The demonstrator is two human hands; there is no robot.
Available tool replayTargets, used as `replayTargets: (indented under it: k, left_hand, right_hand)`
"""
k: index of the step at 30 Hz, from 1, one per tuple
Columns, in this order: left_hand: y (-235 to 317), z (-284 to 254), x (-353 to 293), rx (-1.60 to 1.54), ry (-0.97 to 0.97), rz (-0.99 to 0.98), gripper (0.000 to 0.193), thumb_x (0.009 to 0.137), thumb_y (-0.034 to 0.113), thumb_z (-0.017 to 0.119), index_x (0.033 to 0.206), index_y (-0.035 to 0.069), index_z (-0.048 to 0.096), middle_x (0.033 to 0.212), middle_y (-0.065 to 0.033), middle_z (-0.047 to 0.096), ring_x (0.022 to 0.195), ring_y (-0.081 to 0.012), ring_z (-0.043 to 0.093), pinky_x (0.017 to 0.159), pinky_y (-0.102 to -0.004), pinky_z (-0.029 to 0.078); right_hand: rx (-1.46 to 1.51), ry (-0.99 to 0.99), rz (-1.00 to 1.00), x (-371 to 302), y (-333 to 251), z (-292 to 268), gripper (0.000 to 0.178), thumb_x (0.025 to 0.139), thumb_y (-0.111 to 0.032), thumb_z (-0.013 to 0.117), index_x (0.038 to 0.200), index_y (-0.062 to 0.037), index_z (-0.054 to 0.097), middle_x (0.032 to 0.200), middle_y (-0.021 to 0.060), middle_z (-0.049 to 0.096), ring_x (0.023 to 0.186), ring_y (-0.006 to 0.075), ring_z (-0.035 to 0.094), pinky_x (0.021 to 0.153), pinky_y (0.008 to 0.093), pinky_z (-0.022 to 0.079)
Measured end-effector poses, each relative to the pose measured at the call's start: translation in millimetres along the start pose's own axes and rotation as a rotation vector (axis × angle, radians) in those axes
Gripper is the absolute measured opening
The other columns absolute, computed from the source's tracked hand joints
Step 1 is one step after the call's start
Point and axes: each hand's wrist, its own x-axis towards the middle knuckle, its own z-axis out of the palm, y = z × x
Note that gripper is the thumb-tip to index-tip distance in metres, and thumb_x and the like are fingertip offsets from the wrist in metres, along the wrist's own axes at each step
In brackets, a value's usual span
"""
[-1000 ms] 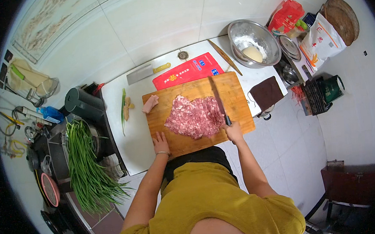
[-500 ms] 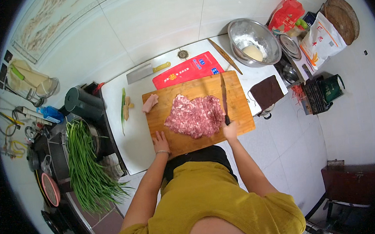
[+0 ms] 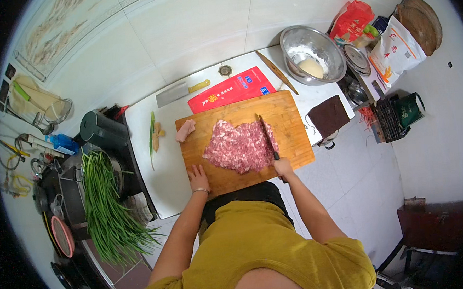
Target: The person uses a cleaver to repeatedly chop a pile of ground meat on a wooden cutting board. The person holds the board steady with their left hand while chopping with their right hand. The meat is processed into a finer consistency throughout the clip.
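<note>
A flat heap of minced meat (image 3: 237, 146) lies on the wooden cutting board (image 3: 287, 118). My right hand (image 3: 283, 168) is wrapped round the black handle of a long knife (image 3: 266, 135), whose dark blade lies across the right part of the mince. Flat on the board's near left corner, my left hand (image 3: 198, 179) has its fingers spread and holds nothing. At the board's left edge sits a pale pink piece of meat (image 3: 186, 130). Left of the board are a green onion (image 3: 152, 138) and pieces of ginger (image 3: 157, 135).
Behind the board lie a cleaver (image 3: 179, 93), a red packet (image 3: 231, 91) and a narrow wooden tool (image 3: 277, 72). A steel bowl (image 3: 314, 46) with dough stands at the back right, a dark brown cloth (image 3: 328, 117) at the right edge. Long green chives (image 3: 106, 203) hang at left.
The knife has tilted its tip leftward and its blade has moved from beside the mince onto its right part. My right hand has shifted slightly toward me; my left hand stays on the board.
</note>
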Motion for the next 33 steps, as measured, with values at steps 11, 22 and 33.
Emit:
replayTargets:
  k: [11,22,33]
  left_hand:
    - [-3,25,16,0.036,0.128,-0.001,0.103,0.055,0.026,0.075,0.133,0.009,0.009,0.138,-0.0169,0.006,0.118,-0.0419,0.022,0.090,-0.0376,0.038]
    - [9,-33,-15,-0.028,-0.036,0.009,0.094,0.060,0.023,0.070,0.133,0.010,0.011,0.138,-0.0160,0.009,0.117,-0.0414,0.024,0.092,-0.0379,0.036]
    - [3,-13,-6,-0.017,0.037,0.004,0.103,0.054,0.028,0.075,0.133,0.011,0.011,0.138,-0.0155,0.009,0.118,-0.0409,0.022,0.096,-0.0421,0.029]
  right_hand:
    - [-0.162,0.048,0.007,-7,-12,-13,0.028,0.068,-0.023,0.055,0.055,0.0010,0.049,0.044,0.0081,0.046,0.034,0.0174,0.043,0.035,0.0324,0.033]
    - [0.008,-0.004,0.116,-2,-19,-11,0.027,0.066,-0.021,0.056,0.056,0.0035,0.050,0.043,0.0100,0.042,0.037,0.0211,0.045,0.038,0.0356,0.035]
    - [0.064,-0.070,0.085,-5,3,-12,0.024,0.068,-0.018,0.054,0.052,-0.0066,0.040,0.039,0.0030,0.036,0.028,0.0152,0.033,0.028,0.0300,0.025]
